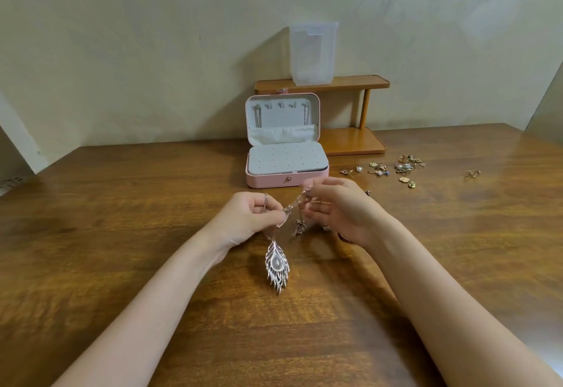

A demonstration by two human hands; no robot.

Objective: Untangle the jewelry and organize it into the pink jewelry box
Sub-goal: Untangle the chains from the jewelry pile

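Untangling is the step in hand: left hand [259, 217] and right hand [332, 206] each pinch the chain [294, 203], pendant [276, 266] dangling at six o'clock. Next, I'd judge, hang it in the box [286, 179] at twelve o'clock.
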